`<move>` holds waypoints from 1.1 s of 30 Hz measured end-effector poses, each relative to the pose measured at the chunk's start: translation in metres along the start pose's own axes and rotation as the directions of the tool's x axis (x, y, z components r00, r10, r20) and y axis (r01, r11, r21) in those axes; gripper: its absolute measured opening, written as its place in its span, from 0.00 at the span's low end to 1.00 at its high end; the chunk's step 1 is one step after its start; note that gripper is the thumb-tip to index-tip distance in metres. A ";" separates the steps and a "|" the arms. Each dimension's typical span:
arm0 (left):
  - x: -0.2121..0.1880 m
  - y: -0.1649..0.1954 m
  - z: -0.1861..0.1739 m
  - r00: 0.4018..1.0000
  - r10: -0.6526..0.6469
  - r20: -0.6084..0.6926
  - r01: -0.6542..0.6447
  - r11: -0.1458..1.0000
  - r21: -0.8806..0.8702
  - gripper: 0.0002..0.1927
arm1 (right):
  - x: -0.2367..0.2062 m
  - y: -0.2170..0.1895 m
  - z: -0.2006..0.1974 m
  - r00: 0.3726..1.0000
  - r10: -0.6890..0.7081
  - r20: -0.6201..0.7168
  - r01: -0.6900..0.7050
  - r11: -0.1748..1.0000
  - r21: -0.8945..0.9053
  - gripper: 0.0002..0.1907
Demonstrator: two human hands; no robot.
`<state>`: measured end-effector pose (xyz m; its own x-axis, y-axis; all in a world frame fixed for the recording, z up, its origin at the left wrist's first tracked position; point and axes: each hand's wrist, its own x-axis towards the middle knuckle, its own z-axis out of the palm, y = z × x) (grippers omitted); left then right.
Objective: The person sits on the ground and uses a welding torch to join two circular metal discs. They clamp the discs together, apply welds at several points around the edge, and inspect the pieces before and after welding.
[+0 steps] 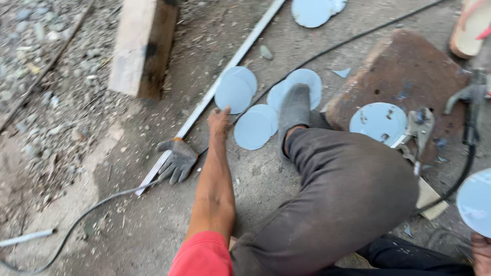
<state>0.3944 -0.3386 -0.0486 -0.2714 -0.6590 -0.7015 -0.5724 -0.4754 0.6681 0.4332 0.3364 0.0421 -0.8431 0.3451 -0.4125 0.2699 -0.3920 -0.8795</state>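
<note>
My left hand (pixel 219 120) reaches out low over the concrete, its fingers foreshortened. It is right beside two pale blue round discs (pixel 235 90) (pixel 255 128) lying flat, and I cannot tell whether it touches one. My right hand (pixel 481 252) shows only at the bottom right corner, gripping the lower edge of another pale blue disc (pixel 474 202). My bent knee in grey trousers (pixel 348 194) and my grey shoe (pixel 295 109) sit between the hands; the shoe rests on more discs (pixel 306 79).
A grey work glove (pixel 177 159) lies on a long white metal strip (pixel 225 82). A rusty plate (pixel 409 66) carries a drilled disc (pixel 379 121) held by locking pliers (pixel 419 130). Also here are a black cable (pixel 327 51), a wooden plank (pixel 140 46), gravel at left and a sandal (pixel 471 25).
</note>
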 end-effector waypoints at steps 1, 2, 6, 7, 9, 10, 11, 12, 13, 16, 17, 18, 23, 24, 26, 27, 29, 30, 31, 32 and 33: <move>-0.002 0.005 0.005 0.999 -0.036 0.013 0.036 0.999 -0.028 0.33 | -0.001 -0.002 0.001 1.000 -0.004 -0.003 0.004 1.000 -0.004 0.15; -0.004 0.008 0.011 1.000 -0.012 -0.004 0.012 1.000 0.019 0.31 | -0.002 -0.005 0.002 1.000 -0.005 -0.008 0.005 1.000 -0.004 0.14; -0.012 0.011 0.017 0.980 0.166 -0.106 -0.146 0.974 0.176 0.31 | -0.010 -0.016 0.015 1.000 -0.027 -0.010 0.027 0.999 0.017 0.14; -0.012 0.010 0.018 0.968 0.217 -0.124 -0.188 0.959 0.211 0.33 | -0.011 -0.018 0.020 0.999 -0.035 -0.004 0.035 0.999 0.020 0.14; -0.010 0.008 0.022 0.990 0.135 0.045 -0.134 0.991 -0.020 0.30 | -0.014 -0.026 0.027 0.998 -0.056 0.008 0.056 0.998 0.028 0.14; -0.011 0.006 0.024 0.990 0.109 0.089 -0.103 0.992 -0.075 0.27 | -0.015 -0.030 0.031 0.997 -0.068 0.022 0.067 0.997 0.035 0.14; -0.011 0.005 0.033 0.987 0.085 0.134 -0.072 0.992 -0.101 0.25 | -0.017 -0.034 0.033 0.996 -0.082 0.024 0.081 0.996 0.040 0.14; -0.013 0.003 0.041 0.984 0.069 0.167 -0.051 0.993 -0.111 0.22 | -0.017 -0.037 0.036 0.996 -0.083 0.040 0.082 0.996 0.045 0.14; -0.016 0.000 0.049 0.981 0.058 0.184 -0.036 0.992 -0.119 0.19 | -0.018 -0.040 0.038 0.996 -0.080 -0.037 0.081 0.996 0.036 0.17; -0.029 -0.009 0.069 0.997 0.077 0.008 -0.076 0.994 -0.073 0.14 | -0.020 -0.050 0.044 0.991 -0.125 -0.054 0.128 0.990 0.066 0.08; -0.034 -0.013 0.072 0.986 0.166 0.014 -0.166 0.986 -0.027 0.12 | -0.022 -0.054 0.046 0.991 -0.107 -0.077 0.112 0.991 0.070 0.07; -0.038 -0.015 0.073 0.966 0.259 0.009 -0.259 0.966 0.013 0.11 | -0.023 -0.058 0.049 0.990 -0.113 -0.080 0.120 0.989 0.088 0.07; -0.061 -0.010 0.061 0.920 0.376 -0.108 -0.391 0.897 -0.208 0.12 | -0.035 -0.080 0.061 0.981 -0.192 -0.016 0.192 0.967 0.165 0.07; -0.070 -0.002 0.057 0.925 0.360 -0.121 -0.379 0.850 -0.367 0.14 | -0.038 -0.084 0.062 0.975 -0.220 0.006 0.215 0.957 0.193 0.07; -0.097 0.027 0.038 0.803 0.595 -0.032 -0.576 0.761 -0.298 0.14 | -0.043 -0.090 0.064 0.961 -0.272 0.045 0.254 0.937 0.241 0.06; -0.114 0.045 0.034 0.775 0.632 -0.009 -0.598 0.729 -0.333 0.15 | -0.046 -0.093 0.065 0.953 -0.296 0.064 0.272 0.931 0.244 0.06; -0.158 0.094 0.016 0.682 0.712 0.166 -0.580 0.665 -0.471 0.19 | -0.053 -0.098 0.067 0.935 -0.337 0.111 0.302 0.919 0.253 0.06; -0.184 0.116 0.009 0.586 0.749 0.308 -0.518 0.639 -0.568 0.22 | -0.057 -0.102 0.068 0.928 -0.355 0.117 0.314 0.911 0.269 0.06; -0.212 0.135 0.005 0.516 0.782 0.348 -0.521 0.609 -0.598 0.23 | -0.062 -0.106 0.071 0.921 -0.369 0.121 0.325 0.903 0.281 0.06; -0.240 0.154 0.004 0.443 0.810 0.384 -0.521 0.581 -0.625 0.25 | -0.068 -0.111 0.073 0.916 -0.382 0.124 0.334 0.896 0.294 0.06; -0.265 0.174 0.010 0.383 0.830 0.406 -0.595 0.558 -0.578 0.24 | -0.076 -0.118 0.076 0.918 -0.381 0.112 0.335 0.894 0.298 0.06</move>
<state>0.3593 -0.2409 0.2516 -0.8929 -0.4106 0.1849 0.2898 -0.2099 0.9338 0.4305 0.2919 0.1951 -0.9285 0.3710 -0.0165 -0.1800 -0.4885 -0.8538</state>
